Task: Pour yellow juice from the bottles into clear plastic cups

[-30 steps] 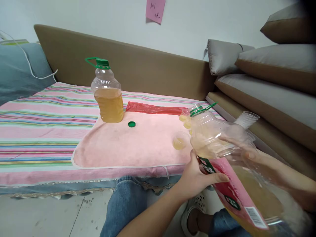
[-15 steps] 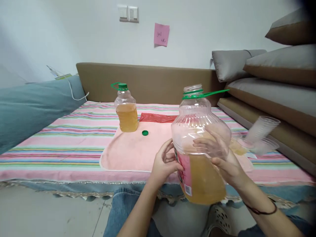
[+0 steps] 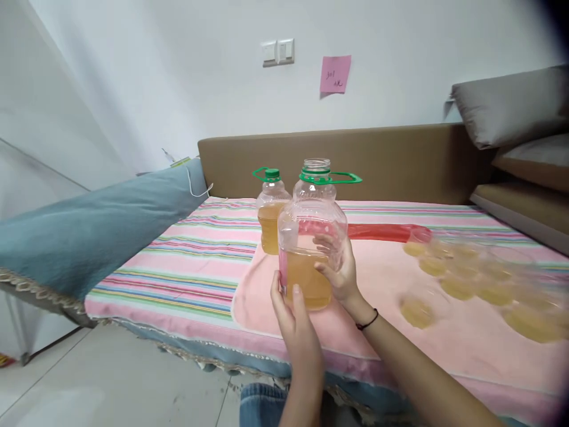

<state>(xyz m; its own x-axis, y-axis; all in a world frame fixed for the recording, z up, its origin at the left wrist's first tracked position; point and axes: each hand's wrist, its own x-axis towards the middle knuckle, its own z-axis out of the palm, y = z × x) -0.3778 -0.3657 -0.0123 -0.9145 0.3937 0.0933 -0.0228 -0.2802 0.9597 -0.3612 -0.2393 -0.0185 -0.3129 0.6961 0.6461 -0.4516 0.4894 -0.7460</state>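
Observation:
Between my hands is a large clear plastic bottle (image 3: 306, 276), uncapped and upright, partly filled with amber liquid. A green carry handle (image 3: 349, 178) sticks out to the right from its neck. My left hand (image 3: 296, 314) grips its lower left side, and my right hand (image 3: 342, 270) wraps round the right side, some fingers showing through the clear plastic. Just behind it on the left stands a second bottle (image 3: 269, 228) with a green cap, holding similar liquid. I cannot tell whether the held bottle's base touches the pink cloth (image 3: 368, 296).
Several clear cups (image 3: 457, 284) with yellowish liquid stand on the right, blurred. A red plastic strip (image 3: 377, 232) lies behind the cloth. Grey cushions (image 3: 515, 110) are stacked at the right, a blue bolster (image 3: 111, 213) lies left, and a brown backrest (image 3: 400, 160) runs behind.
My hands have carried the bottle away from me, over the pink cloth and near the capped bottle. The view has swung, bringing the cups on the right into sight; the loose green cap no longer shows.

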